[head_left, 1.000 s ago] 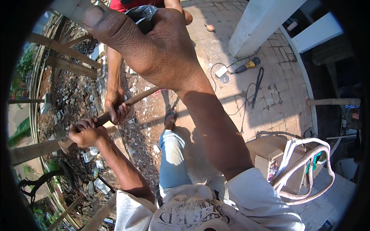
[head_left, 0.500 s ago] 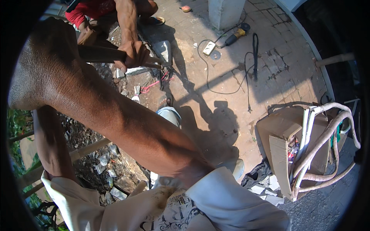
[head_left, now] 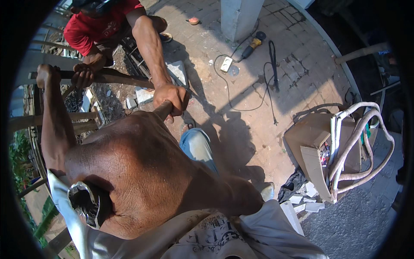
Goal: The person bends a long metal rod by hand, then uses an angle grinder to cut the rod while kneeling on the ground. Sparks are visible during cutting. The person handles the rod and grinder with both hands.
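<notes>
My left hand (head_left: 48,73) grips the end of a long dark wooden bar (head_left: 110,79) at the upper left. A co-worker's hand (head_left: 83,74) holds that bar just right of mine. Very close to the camera, my right hand (head_left: 129,168) is closed around a pole with a ragged, hollow metal end (head_left: 86,200), seen at my hand's lower left. A wooden shaft (head_left: 163,111) runs out beyond my right hand to the co-worker's other hand (head_left: 171,98), which grips it. My right fingers are mostly hidden behind the back of the hand.
A co-worker (head_left: 99,28) in red crouches ahead. A white pillar (head_left: 239,17) stands on the paving, near an angle grinder (head_left: 254,45), power strip (head_left: 226,64) and cables. A cardboard box (head_left: 308,159) with coiled hoses (head_left: 386,138) is at the right, broken stone (head_left: 179,71) ahead.
My right hand has come down from high in the view to low, near the camera. My left hand has risen to the upper left. The co-worker's body shows more.
</notes>
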The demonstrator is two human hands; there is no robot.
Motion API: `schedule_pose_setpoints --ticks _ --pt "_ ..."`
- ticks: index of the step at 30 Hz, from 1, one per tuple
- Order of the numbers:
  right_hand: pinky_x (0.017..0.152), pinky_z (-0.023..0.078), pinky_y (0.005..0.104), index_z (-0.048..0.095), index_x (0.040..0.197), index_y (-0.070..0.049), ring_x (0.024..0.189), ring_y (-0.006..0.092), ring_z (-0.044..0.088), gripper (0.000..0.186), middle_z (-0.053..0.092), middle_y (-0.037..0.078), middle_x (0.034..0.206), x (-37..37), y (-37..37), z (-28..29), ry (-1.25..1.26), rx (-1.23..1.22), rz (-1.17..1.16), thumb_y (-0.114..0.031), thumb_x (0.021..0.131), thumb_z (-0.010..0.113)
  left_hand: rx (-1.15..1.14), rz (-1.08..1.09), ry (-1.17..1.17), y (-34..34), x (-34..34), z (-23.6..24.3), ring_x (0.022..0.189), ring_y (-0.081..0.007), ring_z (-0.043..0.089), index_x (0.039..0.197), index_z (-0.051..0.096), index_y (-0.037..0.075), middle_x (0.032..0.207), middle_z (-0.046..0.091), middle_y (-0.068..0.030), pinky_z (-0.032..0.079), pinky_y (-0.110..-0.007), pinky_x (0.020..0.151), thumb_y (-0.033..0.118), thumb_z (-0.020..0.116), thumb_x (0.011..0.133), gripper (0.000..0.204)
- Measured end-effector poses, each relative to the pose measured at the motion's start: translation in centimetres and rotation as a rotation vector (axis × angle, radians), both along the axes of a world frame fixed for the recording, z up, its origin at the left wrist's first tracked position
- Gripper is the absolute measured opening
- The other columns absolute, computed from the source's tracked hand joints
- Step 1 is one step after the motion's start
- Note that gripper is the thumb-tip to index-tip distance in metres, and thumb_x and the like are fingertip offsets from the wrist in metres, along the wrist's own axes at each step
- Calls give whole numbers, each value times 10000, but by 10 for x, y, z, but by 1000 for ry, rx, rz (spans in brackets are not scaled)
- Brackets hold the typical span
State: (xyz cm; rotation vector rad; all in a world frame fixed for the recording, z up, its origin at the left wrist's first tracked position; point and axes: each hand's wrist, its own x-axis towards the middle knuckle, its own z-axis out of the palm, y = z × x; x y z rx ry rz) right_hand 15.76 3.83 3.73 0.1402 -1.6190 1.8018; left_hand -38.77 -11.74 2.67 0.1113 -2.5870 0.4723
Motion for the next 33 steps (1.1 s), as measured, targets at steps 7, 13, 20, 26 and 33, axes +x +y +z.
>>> schedule_pose_setpoints --ticks 7,13,20,26,33 --pt "535 466 427 609 648 -46 523 299 601 195 571 112 576 5 -7 -12 36 -42 47 -173 572 736 -34 0 49 -10 22 -1 937 -271 712 1018 695 80 1021 722 -96 580 -372 745 412 790 767 427" --pt "542 427 402 527 625 -80 575 249 561 200 501 60 594 -3 11 -5 58 65 103 -193 622 691 24 -72 -59 6 -9 -7 804 -290 716 984 673 5 973 703 -164 575 -399 649 274 716 815 321" --pt "444 363 299 542 604 -105 458 156 479 249 452 -21 527 1 44 -5 44 205 166 -163 832 622 956 -164 -128 11 -206 -70 953 -266 700 985 719 78 1021 714 -143 573 -378 729 248 717 782 264" --pt "451 422 420 562 809 -230 443 177 460 277 421 -51 561 -10 41 -13 -4 127 228 -495 878 602 998 -235 -177 51 -280 -119 891 -247 697 969 704 15 974 710 -145 566 -372 696 264 678 769 320" --pt "465 420 384 560 750 -195 461 169 477 228 440 -40 560 -22 35 -17 -115 90 113 -389 856 615 1115 -123 -181 32 -288 -125 818 -225 693 951 686 -59 919 706 -147 559 -365 657 282 631 753 398"
